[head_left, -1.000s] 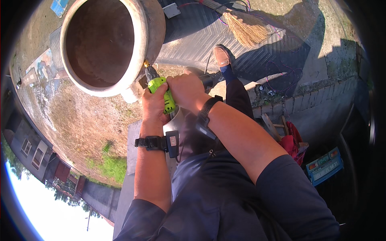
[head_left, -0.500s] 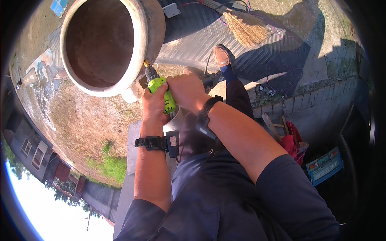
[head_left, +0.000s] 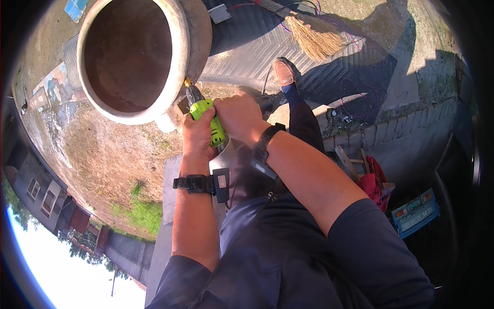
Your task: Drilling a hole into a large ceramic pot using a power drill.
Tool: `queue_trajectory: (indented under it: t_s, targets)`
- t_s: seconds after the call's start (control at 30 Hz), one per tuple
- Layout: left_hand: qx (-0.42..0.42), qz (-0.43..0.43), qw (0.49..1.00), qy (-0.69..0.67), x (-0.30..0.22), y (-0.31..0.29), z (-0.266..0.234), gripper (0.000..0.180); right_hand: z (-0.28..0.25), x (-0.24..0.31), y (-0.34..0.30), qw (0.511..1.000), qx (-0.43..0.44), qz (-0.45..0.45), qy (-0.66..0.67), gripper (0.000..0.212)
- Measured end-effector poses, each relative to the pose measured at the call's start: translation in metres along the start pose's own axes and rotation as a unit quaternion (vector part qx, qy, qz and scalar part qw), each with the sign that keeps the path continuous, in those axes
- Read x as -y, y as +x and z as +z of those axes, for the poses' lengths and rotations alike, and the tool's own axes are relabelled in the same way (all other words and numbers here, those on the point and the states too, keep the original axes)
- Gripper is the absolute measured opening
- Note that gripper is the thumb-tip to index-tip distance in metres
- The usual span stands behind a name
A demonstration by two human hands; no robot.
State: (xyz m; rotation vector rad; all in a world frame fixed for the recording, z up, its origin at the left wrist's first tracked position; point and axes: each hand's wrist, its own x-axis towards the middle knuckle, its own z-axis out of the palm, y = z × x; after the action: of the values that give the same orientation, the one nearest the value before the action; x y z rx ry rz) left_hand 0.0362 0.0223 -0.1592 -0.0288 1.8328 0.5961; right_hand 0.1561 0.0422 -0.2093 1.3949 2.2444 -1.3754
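Head view: compared with half a second earlier, found no clear change in left hand (head_left: 195, 135), right hand (head_left: 239, 116), green drill (head_left: 203, 109) or clay pot (head_left: 183, 38). Located the drill just off centre, between 10 and 11 o'clock, nose aimed toward 11 o'clock, yellow tip (head_left: 187, 81) at the outer edge of the pot's rim; could not establish contact from this angle. Noted the pot at 10 o'clock, large, mouth facing the camera. Found left fingers grasping the drill body, thumb laid along the casing, the rest mostly hidden. Found right fingers curled closed at the drill's 3 o'clock side, thumb against the casing, full wrap out of sight. Recorded black straps at both wrists.

Observed grooved paving (head_left: 242, 56) near 12 o'clock, partly in shadow; at 1 o'clock, a straw broom (head_left: 314, 38) and, nearer centre, a brown shoe (head_left: 284, 72). Noted dry ground (head_left: 103, 147) at 9 o'clock, green grass (head_left: 145, 215) at 8, red cloth (head_left: 368, 185) and a blue package (head_left: 416, 212) between 3 and 4.
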Motion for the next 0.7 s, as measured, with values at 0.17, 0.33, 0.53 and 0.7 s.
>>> queue_trajectory:
  t_s: [0.17, 0.33, 0.53, 0.7]
  targets:
    - [-0.006, -0.001, 1.0, -0.003, -0.0001, -0.0013, 0.0009, 0.031, 0.0014, -0.0002, -0.0009, 1.0, -0.013, -0.005, 0.001, 0.02]
    - [-0.009, 0.004, 1.0, 0.002, 0.0006, -0.0002, 0.0008, 0.031, -0.0001, 0.0009, -0.0016, 1.0, -0.006, -0.001, -0.002, 0.02]
    - [-0.018, 0.002, 1.0, 0.006, -0.0007, -0.0018, 0.0024, 0.031, -0.0014, 0.0013, -0.001, 1.0, 0.003, 0.005, -0.005, 0.02]
    - [-0.009, 0.001, 1.0, -0.002, -0.0004, -0.002, 0.0017, 0.031, 0.0024, -0.0015, -0.0023, 1.0, -0.024, -0.01, 0.007, 0.021]
